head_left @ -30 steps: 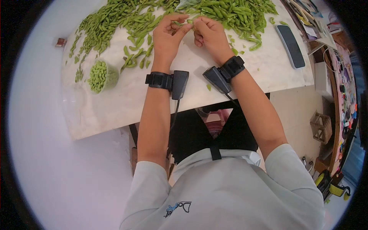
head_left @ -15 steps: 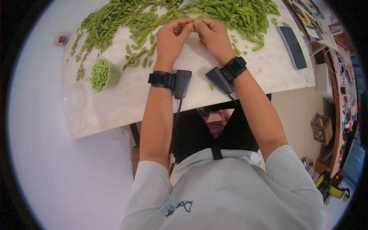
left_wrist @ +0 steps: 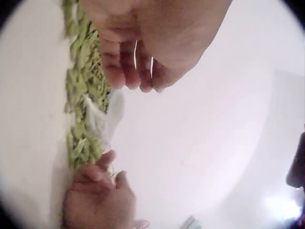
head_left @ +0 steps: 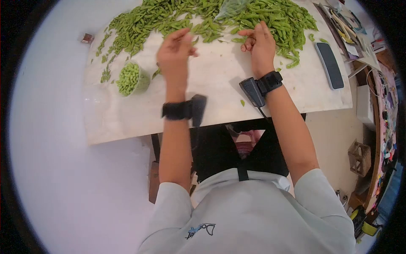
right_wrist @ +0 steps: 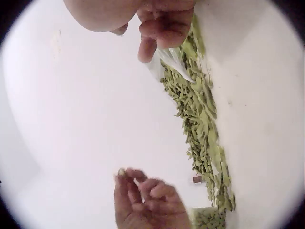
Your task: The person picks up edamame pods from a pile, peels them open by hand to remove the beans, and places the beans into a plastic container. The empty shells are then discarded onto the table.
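My left hand [head_left: 174,55], blurred by motion, is above the table to the right of a clear plastic cup [head_left: 144,82] holding shelled green beans [head_left: 127,78]. In the right wrist view a small pale green bean [right_wrist: 122,171] shows between its thumb and fingertip. Off to the right, my right hand [head_left: 263,48] holds nothing visible, fingers loosely spread in front of the heap of green soybean pods [head_left: 279,19]. More pods [head_left: 139,31] spread across the back left of the table.
A clear plastic bag [head_left: 230,8] lies among the pods at the back. On the right side of the white table [head_left: 203,84] lies a phone [head_left: 330,65]. Bits of pod are scattered near the right hand. A small reddish box [head_left: 87,38] stands beyond the left edge.
Earlier both hands met at the fingertips over a pod. Now they are apart: the left has moved left and nearer the body, while the right has let go and loosened its fingers.
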Tool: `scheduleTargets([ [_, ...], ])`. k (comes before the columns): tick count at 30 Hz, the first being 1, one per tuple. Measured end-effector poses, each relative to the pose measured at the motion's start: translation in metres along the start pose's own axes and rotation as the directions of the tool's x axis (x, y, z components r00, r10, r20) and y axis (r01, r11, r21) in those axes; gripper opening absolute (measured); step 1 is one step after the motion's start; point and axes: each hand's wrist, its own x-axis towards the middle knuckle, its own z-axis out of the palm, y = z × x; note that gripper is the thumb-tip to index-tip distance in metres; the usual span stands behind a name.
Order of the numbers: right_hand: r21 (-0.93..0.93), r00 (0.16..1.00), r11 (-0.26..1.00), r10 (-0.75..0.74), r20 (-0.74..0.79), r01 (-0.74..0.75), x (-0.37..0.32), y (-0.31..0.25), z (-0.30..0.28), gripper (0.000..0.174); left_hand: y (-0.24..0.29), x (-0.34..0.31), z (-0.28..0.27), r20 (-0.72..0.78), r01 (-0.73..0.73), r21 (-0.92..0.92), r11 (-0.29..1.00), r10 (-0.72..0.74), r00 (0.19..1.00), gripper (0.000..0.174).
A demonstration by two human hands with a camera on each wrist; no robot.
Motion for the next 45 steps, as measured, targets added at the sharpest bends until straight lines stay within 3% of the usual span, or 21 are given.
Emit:
scheduleTargets([
  [5,-0.138,0.991,0.989,0.073,0.11,-0.057,0.002,0.002,-0.003,0.032,0.051,0.001,-0.103,-0.188,-0.09,0.311,0.946,0.154,0.97,0.02],
  [7,-0.19,0.988,0.979,0.101,0.119,-0.077,0.001,0.004,-0.001,0.026,0.058,0.008,-0.142,-0.169,0.002,0.509,0.861,0.097,0.981,0.02],
  [11,-0.266,0.979,0.961,0.116,0.165,-0.069,0.0,0.006,0.0,0.019,0.049,0.004,-0.183,-0.101,0.028,0.698,0.715,0.06,0.993,0.021],
  [13,-0.286,0.973,0.956,0.13,0.188,-0.073,0.0,0.005,-0.002,0.019,0.047,0.005,-0.184,-0.082,0.042,0.767,0.641,0.033,0.996,0.023],
  [17,-0.334,0.977,0.94,0.13,0.171,-0.066,0.0,0.006,-0.003,0.019,0.041,0.013,-0.186,-0.03,0.003,0.711,0.703,0.027,0.999,0.023],
  [23,-0.365,0.975,0.93,0.116,0.192,-0.039,0.002,0.007,-0.005,0.019,0.039,0.015,-0.169,0.044,-0.071,0.773,0.631,0.059,0.997,0.024],
  [26,-0.341,0.972,0.94,0.106,0.207,-0.03,0.003,0.008,-0.005,0.019,0.054,0.009,-0.13,0.155,-0.066,0.813,0.579,-0.106,0.982,0.019],
  [29,-0.352,0.97,0.935,0.112,0.215,-0.03,0.0,0.005,-0.003,0.018,0.058,-0.002,-0.081,0.212,-0.205,0.724,0.658,0.071,0.975,0.016],
  [33,-0.364,0.972,0.932,0.087,0.217,-0.003,0.001,0.008,-0.003,0.017,0.037,0.01,-0.049,0.234,-0.072,0.419,0.905,-0.031,0.972,0.013],
  [37,-0.384,0.975,0.923,0.09,0.204,-0.005,0.001,0.008,-0.002,0.018,0.017,0.013,-0.017,0.402,-0.286,0.463,0.839,0.088,0.911,0.022],
  [39,-0.39,0.974,0.921,0.075,0.214,0.015,0.001,0.008,-0.002,0.018,0.011,0.012,0.001,0.335,-0.054,0.288,0.956,-0.048,0.941,0.027],
  [41,-0.386,0.97,0.922,0.056,0.236,0.04,0.001,0.009,-0.002,0.018,0.007,0.014,0.012,0.304,0.182,0.066,0.981,-0.193,0.933,0.027],
  [45,-0.38,0.961,0.921,0.03,0.276,0.08,0.002,0.013,-0.003,0.018,-0.008,0.013,0.022,0.313,0.292,-0.146,0.945,-0.236,0.92,0.028],
])
